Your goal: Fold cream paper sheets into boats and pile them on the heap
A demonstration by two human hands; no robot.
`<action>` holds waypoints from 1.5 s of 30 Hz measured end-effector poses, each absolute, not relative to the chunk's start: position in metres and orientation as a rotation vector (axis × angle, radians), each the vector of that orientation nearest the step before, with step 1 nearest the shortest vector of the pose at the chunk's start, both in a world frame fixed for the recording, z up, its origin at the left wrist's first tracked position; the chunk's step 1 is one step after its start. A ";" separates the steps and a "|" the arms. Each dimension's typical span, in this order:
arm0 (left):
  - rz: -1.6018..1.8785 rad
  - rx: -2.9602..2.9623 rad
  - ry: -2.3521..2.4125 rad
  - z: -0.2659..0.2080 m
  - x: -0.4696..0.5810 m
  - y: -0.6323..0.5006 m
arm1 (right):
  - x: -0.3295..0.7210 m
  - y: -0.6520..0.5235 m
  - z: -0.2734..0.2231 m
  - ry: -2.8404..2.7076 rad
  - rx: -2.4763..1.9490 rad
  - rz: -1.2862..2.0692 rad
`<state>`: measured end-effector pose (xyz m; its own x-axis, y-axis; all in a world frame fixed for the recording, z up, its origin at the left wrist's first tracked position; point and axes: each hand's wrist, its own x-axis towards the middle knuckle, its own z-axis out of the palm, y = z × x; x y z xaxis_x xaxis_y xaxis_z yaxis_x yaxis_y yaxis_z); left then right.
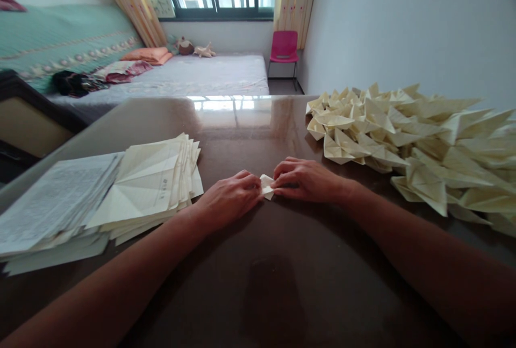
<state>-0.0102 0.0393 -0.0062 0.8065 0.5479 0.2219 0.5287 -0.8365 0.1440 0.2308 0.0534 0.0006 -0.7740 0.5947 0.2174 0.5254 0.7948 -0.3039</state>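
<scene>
Hands (233, 193) (307, 180) holding folded paper (266, 186), both sides hidden

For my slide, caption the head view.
Left hand and right hand hold folded paper, paper shapes piled at right.

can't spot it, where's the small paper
In the head view, the small paper is near centre, between the left hand and right hand, left of the folded pile.

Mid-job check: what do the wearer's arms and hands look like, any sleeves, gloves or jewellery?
The left forearm and right forearm are bare, with no sleeve in view. The left hand and right hand are ungloved, and no watch or bracelet shows at either wrist. No ring can be made out.
</scene>
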 end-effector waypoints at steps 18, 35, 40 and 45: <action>0.395 2.866 1.241 -0.016 0.006 0.027 | 0.205 0.030 -0.003 -2.731 -1.236 -0.019; 0.040 3.171 1.291 -0.012 0.020 0.008 | 0.187 -0.014 -0.009 -2.840 -1.274 -0.539; 0.093 3.139 1.312 -0.009 0.020 0.010 | 0.179 -0.018 -0.004 -2.882 -1.265 -0.565; 0.300 2.942 1.338 -0.012 0.012 0.021 | 0.185 -0.001 0.004 -2.924 -1.136 -0.372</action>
<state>0.0122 0.0212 -0.0117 0.6439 0.7358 0.2100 0.7550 -0.6554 -0.0185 0.1854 -0.0013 0.0036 -0.7413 0.6676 0.0687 0.6635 0.7137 0.2244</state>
